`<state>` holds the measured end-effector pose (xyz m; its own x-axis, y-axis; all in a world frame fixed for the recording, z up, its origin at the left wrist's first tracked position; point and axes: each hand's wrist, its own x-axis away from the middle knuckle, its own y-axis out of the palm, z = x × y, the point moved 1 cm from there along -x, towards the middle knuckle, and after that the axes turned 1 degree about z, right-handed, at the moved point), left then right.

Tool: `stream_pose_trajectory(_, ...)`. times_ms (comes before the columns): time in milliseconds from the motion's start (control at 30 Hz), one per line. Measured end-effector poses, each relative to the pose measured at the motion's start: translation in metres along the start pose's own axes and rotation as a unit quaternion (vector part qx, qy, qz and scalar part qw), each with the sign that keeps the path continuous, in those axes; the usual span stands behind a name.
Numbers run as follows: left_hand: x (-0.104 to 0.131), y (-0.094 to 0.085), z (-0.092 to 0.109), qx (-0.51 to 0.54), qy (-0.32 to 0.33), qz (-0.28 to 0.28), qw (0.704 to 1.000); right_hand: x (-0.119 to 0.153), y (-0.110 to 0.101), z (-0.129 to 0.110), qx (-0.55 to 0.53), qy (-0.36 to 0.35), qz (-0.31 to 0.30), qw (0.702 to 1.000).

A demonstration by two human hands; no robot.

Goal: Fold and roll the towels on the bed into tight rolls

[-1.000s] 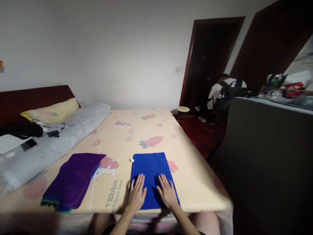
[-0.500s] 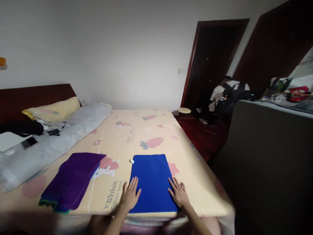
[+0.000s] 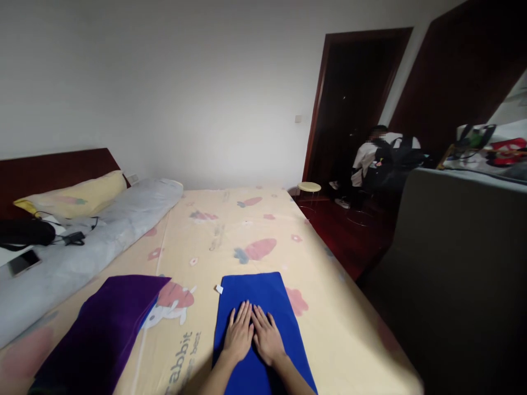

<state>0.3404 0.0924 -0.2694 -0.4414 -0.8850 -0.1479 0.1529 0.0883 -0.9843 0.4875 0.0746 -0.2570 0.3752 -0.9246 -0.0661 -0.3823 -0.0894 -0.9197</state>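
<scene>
A blue cloth (image 3: 251, 285) lies flat on the bed near me, with a small white tag (image 3: 219, 289) at its left edge. My left hand (image 3: 239, 332) rests palm down on the middle of the cloth, fingers stretched out. Beside it my right hand (image 3: 267, 334) also lies flat on the cloth, its fingertips close to those of the left. To the left, a stack of purple cloth (image 3: 111, 318) with a blue layer under it lies on the bed, touched by neither hand.
The patterned bedsheet (image 3: 197, 230) spreads under everything. A grey rolled quilt (image 3: 102, 247), a phone (image 3: 24, 262), a black charger (image 3: 74, 238) and a yellow pillow (image 3: 78, 195) are at left. A stool (image 3: 308, 187), a seated person (image 3: 364, 159) and a dark grey panel (image 3: 461, 263) are at right.
Both hands have moved inward from the cloth's left and right edges to its middle, fingertips now close together. The view has tilted, so the cloths sit lower in the picture.
</scene>
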Motion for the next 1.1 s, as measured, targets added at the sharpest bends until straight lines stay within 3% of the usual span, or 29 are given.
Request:
stream_pose_trajectory(200, -0.048, 0.005, -0.032, -0.019, -0.001, 0.028, 0.999, -0.042, -0.006, 0.038, 0.026, -0.002, 0.039, 0.999)
stream_pose_trajectory(367, -0.079, 0.006, -0.057, -0.028, -0.043, 0.027, 0.998, -0.071, -0.023, 0.071, 0.036, 0.024, 0.036, 0.998)
stream_pose_trajectory(533, -0.085, -0.002, -0.085, -0.04, -0.111, 0.019, 0.993, -0.079, -0.044, 0.11, 0.039, 0.103, 0.02, 0.994)
stream_pose_trajectory(700, -0.07, -0.015, -0.094, -0.073, -0.184, 0.01, 0.98, -0.061, -0.05, 0.137, 0.051, 0.204, 0.032, 0.977)
stream_pose_trajectory(800, -0.048, -0.02, -0.082, -0.097, -0.182, 0.071, 0.976, -0.041, -0.043, 0.13, 0.053, 0.24, 0.082, 0.966)
stream_pose_trajectory(867, -0.031, -0.017, -0.066, -0.09, -0.166, 0.103, 0.977, -0.025, -0.033, 0.11, 0.039, 0.227, 0.122, 0.965)
stream_pose_trajectory(967, -0.004, -0.005, -0.031, -0.059, -0.121, 0.107, 0.985, 0.001, -0.011, 0.065, 0.012, 0.133, 0.147, 0.98)
stream_pose_trajectory(1100, 0.032, 0.019, 0.018, -0.038, -0.042, 0.108, 0.992, 0.034, 0.022, 0.012, 0.004, 0.009, 0.11, 0.994)
